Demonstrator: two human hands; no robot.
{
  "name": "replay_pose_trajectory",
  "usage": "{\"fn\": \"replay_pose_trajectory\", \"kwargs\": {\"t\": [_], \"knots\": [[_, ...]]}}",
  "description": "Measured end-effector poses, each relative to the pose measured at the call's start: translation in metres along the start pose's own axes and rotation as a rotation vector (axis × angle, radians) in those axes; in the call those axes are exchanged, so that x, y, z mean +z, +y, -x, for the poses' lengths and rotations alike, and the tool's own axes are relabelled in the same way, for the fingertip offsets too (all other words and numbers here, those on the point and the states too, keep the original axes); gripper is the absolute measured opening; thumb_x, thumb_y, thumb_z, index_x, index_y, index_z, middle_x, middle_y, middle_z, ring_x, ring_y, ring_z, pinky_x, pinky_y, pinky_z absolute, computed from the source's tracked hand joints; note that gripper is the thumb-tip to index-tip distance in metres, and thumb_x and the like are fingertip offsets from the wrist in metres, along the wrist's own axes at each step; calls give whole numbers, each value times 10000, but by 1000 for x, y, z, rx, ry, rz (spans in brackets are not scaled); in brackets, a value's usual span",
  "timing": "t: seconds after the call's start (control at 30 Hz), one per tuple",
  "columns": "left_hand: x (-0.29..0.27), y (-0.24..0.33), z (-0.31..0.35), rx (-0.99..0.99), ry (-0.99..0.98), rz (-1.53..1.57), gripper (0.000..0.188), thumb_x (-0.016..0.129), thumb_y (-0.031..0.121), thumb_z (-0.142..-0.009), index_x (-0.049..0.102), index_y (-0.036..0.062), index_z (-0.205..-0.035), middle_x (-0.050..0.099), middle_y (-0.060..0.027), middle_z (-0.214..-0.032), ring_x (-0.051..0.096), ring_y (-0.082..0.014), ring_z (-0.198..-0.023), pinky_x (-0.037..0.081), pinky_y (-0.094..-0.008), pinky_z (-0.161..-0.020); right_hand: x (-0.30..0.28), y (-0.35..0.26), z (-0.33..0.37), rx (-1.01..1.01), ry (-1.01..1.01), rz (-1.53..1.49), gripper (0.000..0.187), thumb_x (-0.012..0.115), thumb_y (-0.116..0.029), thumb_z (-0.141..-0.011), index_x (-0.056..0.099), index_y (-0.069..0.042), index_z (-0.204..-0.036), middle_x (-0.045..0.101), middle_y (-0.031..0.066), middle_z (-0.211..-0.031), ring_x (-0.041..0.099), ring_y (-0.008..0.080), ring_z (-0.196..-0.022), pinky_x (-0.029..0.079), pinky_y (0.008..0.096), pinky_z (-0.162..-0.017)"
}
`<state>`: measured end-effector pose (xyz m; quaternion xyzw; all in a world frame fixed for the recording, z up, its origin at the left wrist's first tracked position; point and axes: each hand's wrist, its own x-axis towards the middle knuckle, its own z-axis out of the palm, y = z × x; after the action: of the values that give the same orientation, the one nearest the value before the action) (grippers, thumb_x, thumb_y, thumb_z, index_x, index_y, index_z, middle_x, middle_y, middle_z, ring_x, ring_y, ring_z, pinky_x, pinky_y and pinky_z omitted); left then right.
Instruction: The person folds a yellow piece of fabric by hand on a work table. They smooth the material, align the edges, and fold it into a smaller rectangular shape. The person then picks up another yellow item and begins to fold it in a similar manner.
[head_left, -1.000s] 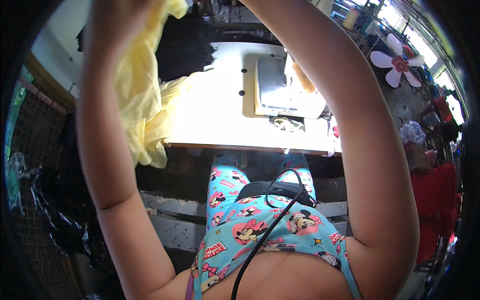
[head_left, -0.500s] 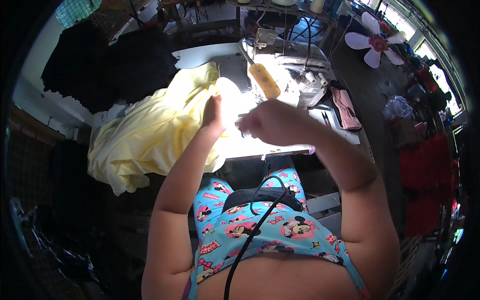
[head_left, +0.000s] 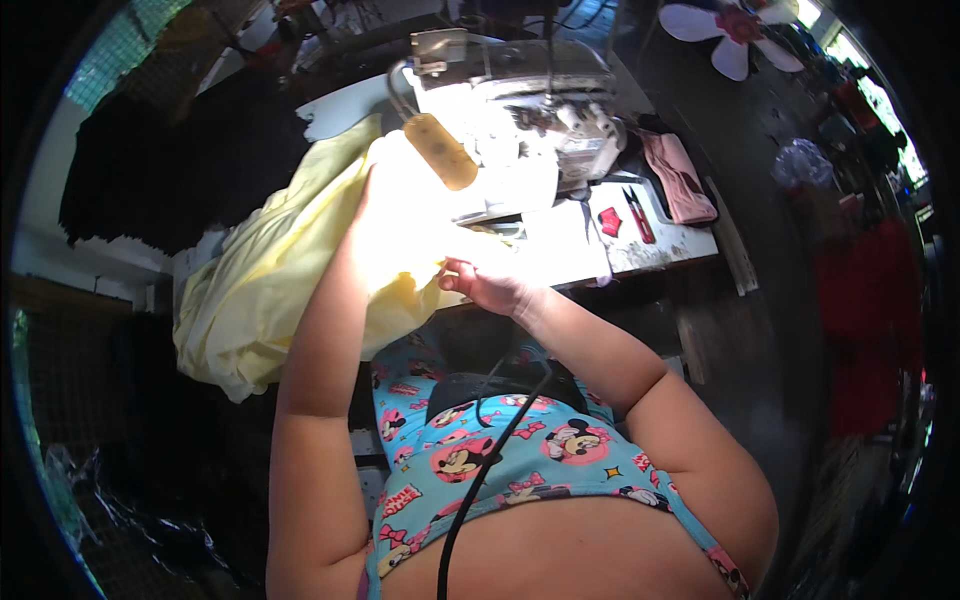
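Note:
A large pale yellow cloth (head_left: 270, 270) lies bunched over the left of the sewing table and hangs off its front edge. My left hand (head_left: 385, 190) reaches onto the cloth near the sewing machine (head_left: 570, 120); bright glare washes out its fingers. Close to the table's front edge is my right hand (head_left: 487, 285), its fingers curled and pinched at the cloth's right edge. Over the work, a yellow-orange lamp (head_left: 440, 152) hangs on a bent neck, left of the machine head. Glare hides the needle area.
Red-handled thread snips (head_left: 638, 215) and a small red piece (head_left: 609, 221) lie on the table's right, beside a folded pink cloth (head_left: 680, 178). Dark fabric (head_left: 180, 150) is heaped at the far left. A fan (head_left: 740, 28) stands far right.
My right hand has come down and left, from in front of the machine to the cloth's edge. My left hand has reached farther forward. The whole view has shifted, uncovering the snips.

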<state>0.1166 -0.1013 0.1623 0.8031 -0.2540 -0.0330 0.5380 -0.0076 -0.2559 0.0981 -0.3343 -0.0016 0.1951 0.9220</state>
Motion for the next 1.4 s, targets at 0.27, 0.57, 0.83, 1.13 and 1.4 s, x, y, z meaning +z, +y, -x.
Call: {"fn": "replay_pose_trajectory", "kwargs": {"t": [0.27, 0.57, 0.83, 1.13, 1.4], "knots": [[23, 10, -7, 310, 100, -437, 58, 578, 77, -765, 564, 20, -770, 585, -71, -765, 564, -156, -670, 449, -297, -574, -42, -58, 59, -347, 463, 1406, 202, 590, -118, -762, 611, 27, -900, 623, 180, -767, 608, 273, -689, 483, 361, -654], [35, 4, -4, 543, 298, -626, 46, 561, 49, -768, 549, 24, -732, 571, -66, -736, 545, -136, -653, 433, -292, -557, -138, -106, 86, -434, 889, 2065, 170, 636, -75, -734, 622, -52, -902, 549, 129, -989, 545, 333, -883, 445, 411, -756], [33, -12, 16, 83, 233, 88, 67, 564, 58, -765, 543, 16, -717, 569, -80, -708, 556, -159, -648, 437, -308, -568, -129, -110, 82, -511, 888, 1859, 123, 677, -16, -691, 601, -16, -789, 596, 140, -785, 583, 317, -740, 463, 395, -671], [10, 33, 42, 329, 246, -320, 45, 548, 18, -756, 556, -18, -782, 574, -152, -725, 579, -302, -680, 459, -348, -611, -81, -118, 92, -458, 762, 1616, 89, 578, -33, -802, 634, -19, -870, 630, 130, -844, 611, 250, -764, 474, 312, -679], [46, 80, 112, 30, -153, -286, 219, 663, 181, -780, 663, 11, -918, 676, -111, -777, 655, -182, -672, 493, -270, -629, 22, -77, 66, -301, -4, 1362, 229, 539, 43, -828, 528, 9, -1054, 591, 93, -763, 596, 136, -744, 480, 262, -691]]}}
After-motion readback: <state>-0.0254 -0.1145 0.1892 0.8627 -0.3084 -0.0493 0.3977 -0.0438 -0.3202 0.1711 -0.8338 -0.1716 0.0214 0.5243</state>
